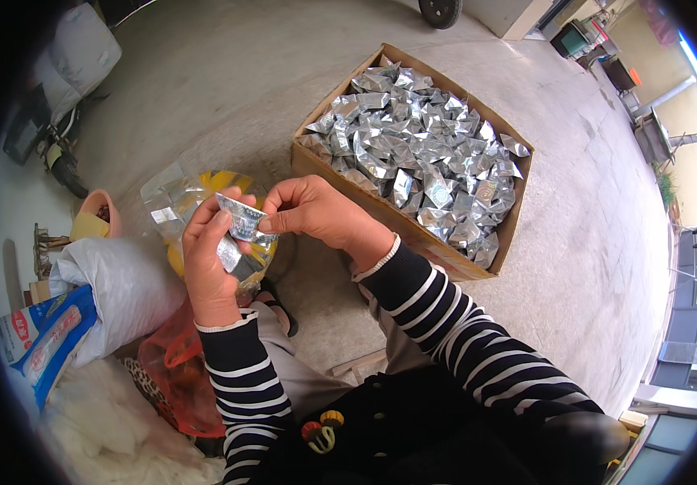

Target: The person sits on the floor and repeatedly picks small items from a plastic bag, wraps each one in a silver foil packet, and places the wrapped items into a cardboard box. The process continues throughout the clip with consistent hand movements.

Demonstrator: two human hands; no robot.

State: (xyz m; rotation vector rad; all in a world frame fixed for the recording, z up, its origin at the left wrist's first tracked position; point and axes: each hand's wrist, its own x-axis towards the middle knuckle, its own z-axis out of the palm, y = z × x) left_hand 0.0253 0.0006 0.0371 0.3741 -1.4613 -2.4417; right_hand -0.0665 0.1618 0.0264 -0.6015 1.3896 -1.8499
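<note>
My left hand [208, 260] holds a sheet of patterned silver foil paper [238, 213], partly folded to a pointed corner. The thumb and index finger of my right hand [324, 212] pinch the sheet's right end. Lower in my left palm shows another piece of silver foil [228, 253]; whether it is separate I cannot tell. Behind my hands lies a yellow-striped container [230, 180] with clear plastic around it, largely hidden by them. Beyond my right hand, a cardboard box [379, 219] is heaped with folded silver foil paper pieces [421, 136].
At the left stand a stuffed white sack [127, 288], a blue printed bag [60, 339], a red plastic bag [182, 376] and a pink tub [104, 209]. A parked two-wheeler [60, 151] is farther back. A wheel [440, 12] rests on the concrete floor [215, 73].
</note>
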